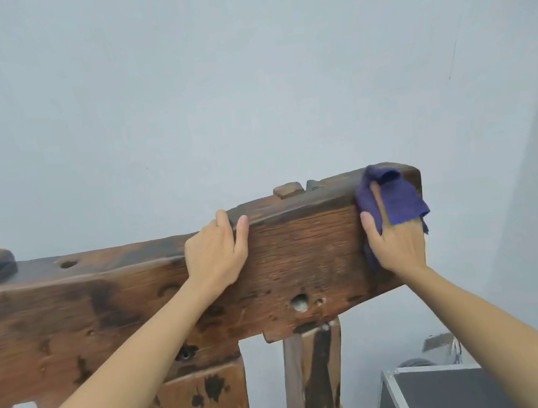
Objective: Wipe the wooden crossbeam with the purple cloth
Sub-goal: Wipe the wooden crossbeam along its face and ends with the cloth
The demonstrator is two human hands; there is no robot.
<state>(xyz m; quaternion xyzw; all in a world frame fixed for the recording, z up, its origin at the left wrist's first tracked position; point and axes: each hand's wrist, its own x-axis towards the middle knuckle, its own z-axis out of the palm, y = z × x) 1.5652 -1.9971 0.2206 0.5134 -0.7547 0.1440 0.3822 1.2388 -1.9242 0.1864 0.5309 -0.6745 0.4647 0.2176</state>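
Head view: we saw one wooden crossbeam (pixel 168 287) running across the frame, its left end cut off by the picture edge and its right end in view. We counted two hands and one purple cloth (pixel 395 200). The right hand (pixel 396 243) pressed the cloth against the beam's front face at the right end, fingers extended; the cloth draped over the fingers and up onto the top edge, so we could not make out the fingertips. The left hand (pixel 215 252) lay well apart from the cloth, toward the beam's middle, fingers curled over the top edge and thumb on the front face. One upright post (pixel 315 380) stood under the beam. A dark case (pixel 439 394) at lower right was partly hidden by the right forearm.
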